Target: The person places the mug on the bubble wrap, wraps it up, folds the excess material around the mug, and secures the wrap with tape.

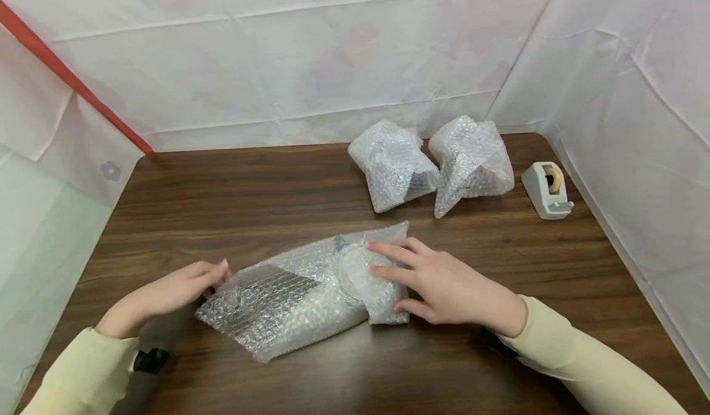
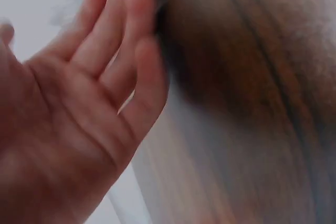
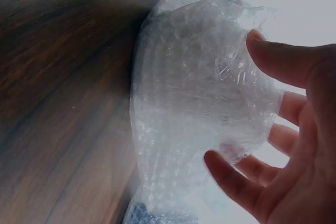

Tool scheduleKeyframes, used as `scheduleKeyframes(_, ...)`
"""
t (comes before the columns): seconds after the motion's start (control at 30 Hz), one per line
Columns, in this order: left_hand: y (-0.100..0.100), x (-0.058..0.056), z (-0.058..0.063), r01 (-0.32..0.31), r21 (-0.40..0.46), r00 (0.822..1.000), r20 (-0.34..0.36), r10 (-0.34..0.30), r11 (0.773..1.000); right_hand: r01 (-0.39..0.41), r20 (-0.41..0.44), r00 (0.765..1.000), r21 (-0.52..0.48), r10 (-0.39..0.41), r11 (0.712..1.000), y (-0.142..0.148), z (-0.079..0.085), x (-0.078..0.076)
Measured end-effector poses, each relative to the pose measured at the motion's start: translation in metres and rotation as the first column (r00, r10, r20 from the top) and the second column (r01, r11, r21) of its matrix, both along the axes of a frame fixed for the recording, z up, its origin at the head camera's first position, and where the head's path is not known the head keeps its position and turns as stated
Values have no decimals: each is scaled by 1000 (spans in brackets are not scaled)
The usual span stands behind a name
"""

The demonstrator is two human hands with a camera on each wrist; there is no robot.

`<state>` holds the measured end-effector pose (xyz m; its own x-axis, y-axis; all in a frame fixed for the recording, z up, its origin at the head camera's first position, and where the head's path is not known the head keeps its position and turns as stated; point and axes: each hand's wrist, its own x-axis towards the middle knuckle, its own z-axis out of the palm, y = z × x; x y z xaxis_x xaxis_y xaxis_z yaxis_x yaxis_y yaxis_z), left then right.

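A sheet of bubble wrap [image 1: 299, 304] lies slantwise on the table, its right end folded over a rounded lump [image 1: 360, 267] whose contents the wrap hides. My right hand [image 1: 449, 285] rests on that lump from the right with its fingers spread. Seen from the right wrist, the thumb and fingers of the right hand [image 3: 294, 119] stand apart around the wrapped bulge [image 3: 210, 82]. At the loose left end of the sheet, my left hand [image 1: 172, 288] touches the plastic with its fingertips. In the left wrist view the left hand [image 2: 89, 98] has fairly straight fingers, thumb apart.
Two bubble-wrapped bundles, one on the left [image 1: 391, 162] and one on the right [image 1: 471, 162], sit at the back of the brown wooden table [image 1: 222, 199]. A white tape dispenser [image 1: 546, 190] stands by the right edge. Pale sheeting [image 1: 333, 51] hangs behind.
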<state>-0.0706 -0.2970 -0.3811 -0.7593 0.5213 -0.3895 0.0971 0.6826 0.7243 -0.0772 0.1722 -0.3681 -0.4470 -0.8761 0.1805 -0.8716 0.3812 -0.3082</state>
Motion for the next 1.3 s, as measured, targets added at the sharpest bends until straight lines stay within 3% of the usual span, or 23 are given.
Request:
scheduleKeyframes(0.07, -2, 2, 2, 45, 66, 998, 49, -49, 997, -10, -5, 1000, -7, 10, 1000, 1, -1, 1)
scheduleKeyframes(0.17, -1, 3, 5, 94, 116, 993, 53, -101, 989, -33, -13, 999, -27, 32, 999, 1, -3, 2)
scheduleKeyframes(0.4, 1, 1, 12, 36, 111, 999, -17, -35, 993, -92, -17, 996, -36, 91, 995, -2, -4, 0)
scheduleKeyframes(0.53, 3, 1, 16, 7, 182, 1000, -30, -2, 983, -108, -3, 994, -22, 108, 994, -4, -2, -1)
scheduleKeyframes(0.63, 8, 1, 21, -9, 274, 999, -35, 20, 962, -110, -2, 994, -7, 110, 994, -6, -1, -1)
scheduleKeyframes(0.77, 23, 1, 30, 2, 426, 999, -30, 12, 905, -106, -6, 994, 3, 106, 994, -8, 1, -1)
scheduleKeyframes(0.9, 48, -1, 41, 29, 570, 999, 6, -39, 821, -103, -15, 995, 7, 103, 995, -10, 1, -1)
scheduleKeyframes(1.17, 110, -7, 47, -68, 786, 991, 125, -51, 614, -91, -19, 996, 21, 91, 996, -12, 2, -1)
scheduleKeyframes(1.23, 126, -10, 47, -56, 807, 992, 109, -56, 588, -88, -14, 996, 26, 89, 996, -12, 2, 0)
scheduleKeyframes(1.3, 140, -13, 47, -42, 814, 994, 91, -56, 579, -84, -9, 996, 32, 84, 996, -11, 2, 0)
